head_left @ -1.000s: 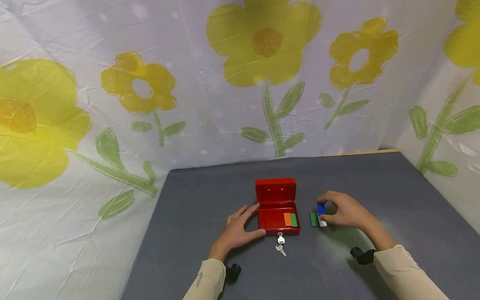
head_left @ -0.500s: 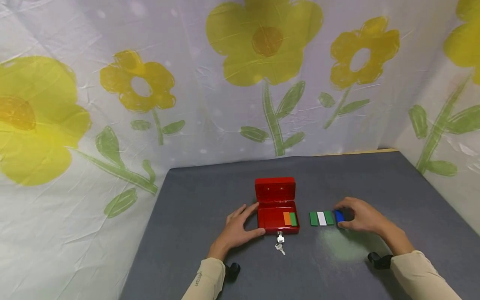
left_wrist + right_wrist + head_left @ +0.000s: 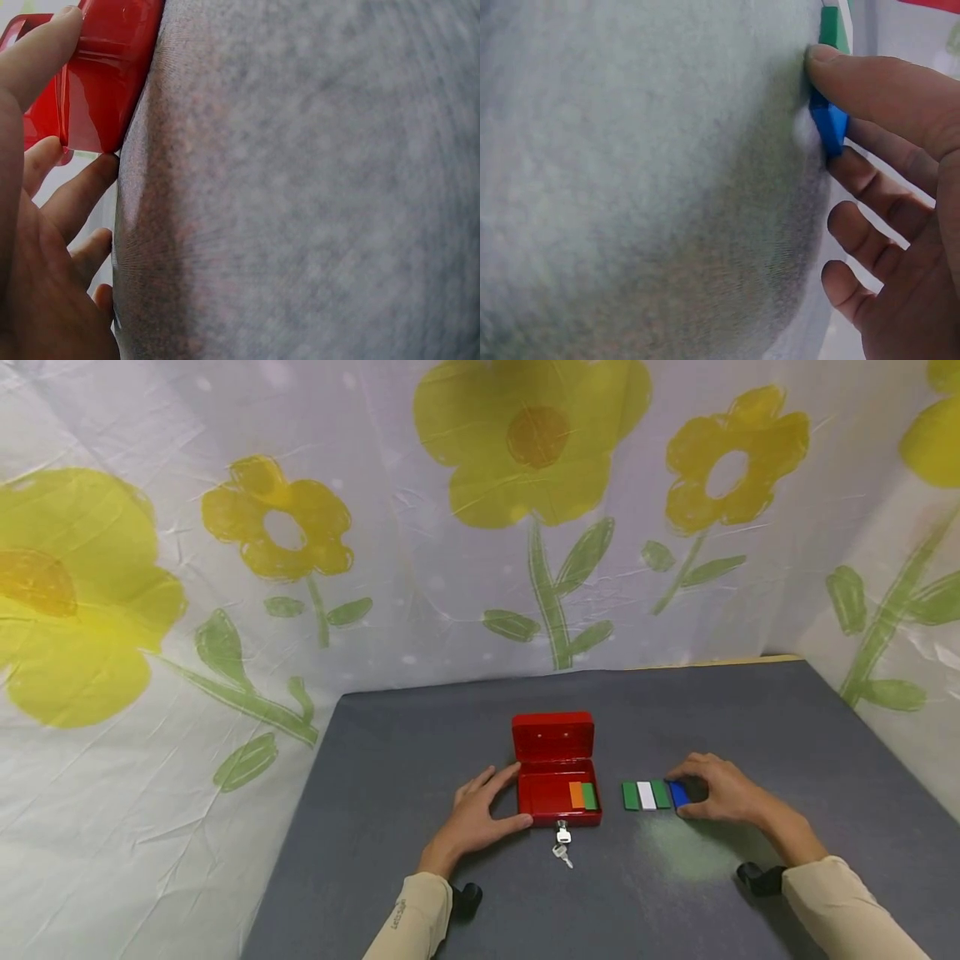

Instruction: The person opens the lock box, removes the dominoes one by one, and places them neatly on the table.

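Note:
A red metal cash box [image 3: 542, 793] stands on the table with its lid [image 3: 553, 735] raised. Inside, at the right, lie an orange block [image 3: 576, 795] and a green block [image 3: 589, 796]. My left hand [image 3: 474, 822] rests against the box's left side, thumb at the front corner and index finger near the back, fingers extended. To the right of the box, a green block [image 3: 630, 796], a white block [image 3: 646, 796] and another green block [image 3: 661, 794] lie in a row. At the row's right end my right hand [image 3: 720, 791] pinches a blue block [image 3: 678, 793] on the tabletop between thumb and fingers.
A key [image 3: 563, 836] sits in the lock at the box's front, and a second key [image 3: 562, 854] hangs from it over the table. The dark grey table [image 3: 420, 735] ends at the back against a flower-printed curtain [image 3: 420, 643].
My right hand has moved rightward with the blue block, from above the white block to the table at the row's end. The second green block is now uncovered. The left hand stays put.

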`<state>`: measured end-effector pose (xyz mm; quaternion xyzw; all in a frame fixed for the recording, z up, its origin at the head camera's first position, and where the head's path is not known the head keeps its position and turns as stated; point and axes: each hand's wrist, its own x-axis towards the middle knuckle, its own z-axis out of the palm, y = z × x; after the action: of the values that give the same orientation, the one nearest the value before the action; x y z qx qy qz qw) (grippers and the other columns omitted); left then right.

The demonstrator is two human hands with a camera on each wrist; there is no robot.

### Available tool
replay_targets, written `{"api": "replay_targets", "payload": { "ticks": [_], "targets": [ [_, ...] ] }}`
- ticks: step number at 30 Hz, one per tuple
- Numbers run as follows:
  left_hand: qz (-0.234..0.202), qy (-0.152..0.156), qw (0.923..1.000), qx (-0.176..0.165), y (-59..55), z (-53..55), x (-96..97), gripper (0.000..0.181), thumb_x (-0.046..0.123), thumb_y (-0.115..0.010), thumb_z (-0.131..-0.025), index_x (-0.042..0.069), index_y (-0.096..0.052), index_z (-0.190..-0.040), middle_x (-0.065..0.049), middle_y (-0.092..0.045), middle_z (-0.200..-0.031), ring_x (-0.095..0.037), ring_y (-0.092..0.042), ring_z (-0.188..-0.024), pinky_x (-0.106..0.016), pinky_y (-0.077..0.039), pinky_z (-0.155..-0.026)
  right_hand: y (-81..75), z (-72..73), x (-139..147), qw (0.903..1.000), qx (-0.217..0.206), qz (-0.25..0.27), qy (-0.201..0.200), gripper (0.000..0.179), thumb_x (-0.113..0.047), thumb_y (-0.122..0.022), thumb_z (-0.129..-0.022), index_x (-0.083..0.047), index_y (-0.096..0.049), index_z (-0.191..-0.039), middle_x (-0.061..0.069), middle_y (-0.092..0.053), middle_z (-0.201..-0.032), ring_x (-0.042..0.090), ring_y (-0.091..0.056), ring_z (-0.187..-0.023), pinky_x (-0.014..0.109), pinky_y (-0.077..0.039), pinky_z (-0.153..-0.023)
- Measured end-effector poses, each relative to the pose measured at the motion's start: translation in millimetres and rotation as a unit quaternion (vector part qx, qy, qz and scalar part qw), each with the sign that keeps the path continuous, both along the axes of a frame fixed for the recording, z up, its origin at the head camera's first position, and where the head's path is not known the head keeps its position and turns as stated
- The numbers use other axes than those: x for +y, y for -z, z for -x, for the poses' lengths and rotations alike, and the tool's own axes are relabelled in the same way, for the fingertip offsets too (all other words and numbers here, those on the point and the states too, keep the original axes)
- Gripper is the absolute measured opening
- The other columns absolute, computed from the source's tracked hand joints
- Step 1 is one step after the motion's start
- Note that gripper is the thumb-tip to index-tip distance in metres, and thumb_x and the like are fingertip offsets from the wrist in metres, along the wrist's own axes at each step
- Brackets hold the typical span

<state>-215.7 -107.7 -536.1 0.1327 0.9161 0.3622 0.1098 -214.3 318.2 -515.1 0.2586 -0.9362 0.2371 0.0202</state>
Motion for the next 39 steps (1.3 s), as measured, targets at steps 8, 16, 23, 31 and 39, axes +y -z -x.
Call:
{"api": "replay_targets", "payload": {
  "ticks": [8,16,23,31,39],
  "targets": [
    [0.002,0.001,1.0000,0.000,-1.0,-1.0,-0.4,0.084,0.069,-0.070,-0.079,0.054,-0.034,-0.153,-0.001,-0.034,-0.166,-0.038,-0.020,-0.154,-0.075,-0.030,-0.112,-14.1,1.3,-14,0.9994,0.016,0.030,-0.003,0.043,-0.024,-0.089,-0.078,-0.012,-0.072,-0.115,0.001,-0.069,-0.108,0.022,-0.059,-0.096,0.043,-0.048,-0.078],
    [0.003,0.001,1.0000,0.002,-1.0,-0.5,-1.5,0.083,0.070,-0.070,-0.079,0.056,-0.033,-0.152,0.000,-0.034,-0.166,-0.037,-0.021,-0.154,-0.074,-0.030,-0.112,-27.7,5.1,-70,0.9939,-0.001,0.102,-0.042,0.036,-0.021,-0.085,-0.083,-0.010,-0.072,-0.116,0.007,-0.070,-0.108,0.021,-0.056,-0.088,0.031,-0.051,-0.071],
    [0.001,0.002,1.0000,0.000,0.8,-1.0,-1.8,0.083,0.071,-0.069,-0.079,0.057,-0.033,-0.152,0.000,-0.034,-0.166,-0.038,-0.020,-0.154,-0.075,-0.030,-0.112,-27.1,13.7,-116,0.9964,0.016,0.056,-0.062,0.034,-0.022,-0.086,-0.080,-0.012,-0.076,-0.112,0.000,-0.075,-0.107,0.021,-0.063,-0.095,0.043,-0.048,-0.084],
    [-0.001,0.002,1.0000,-0.006,-0.5,-2.3,-1.3,0.082,0.069,-0.070,-0.080,0.057,-0.033,-0.152,-0.001,-0.035,-0.166,-0.037,-0.020,-0.154,-0.075,-0.031,-0.111,-20.9,19.3,-136,0.9984,0.019,-0.011,-0.053,0.035,-0.026,-0.089,-0.076,-0.014,-0.078,-0.107,0.000,-0.076,-0.106,0.018,-0.058,-0.092,0.032,-0.030,-0.074],
    [0.006,-0.005,0.9999,-0.007,-1.5,-1.4,-0.6,0.083,0.069,-0.070,-0.079,0.058,-0.033,-0.151,0.000,-0.034,-0.166,-0.038,-0.021,-0.154,-0.074,-0.033,-0.111,-17.0,23.1,-143,0.9973,0.020,-0.056,-0.043,0.038,-0.028,-0.092,-0.071,-0.016,-0.078,-0.104,-0.002,-0.076,-0.105,0.016,-0.056,-0.091,0.030,-0.028,-0.073]
  ]
}}
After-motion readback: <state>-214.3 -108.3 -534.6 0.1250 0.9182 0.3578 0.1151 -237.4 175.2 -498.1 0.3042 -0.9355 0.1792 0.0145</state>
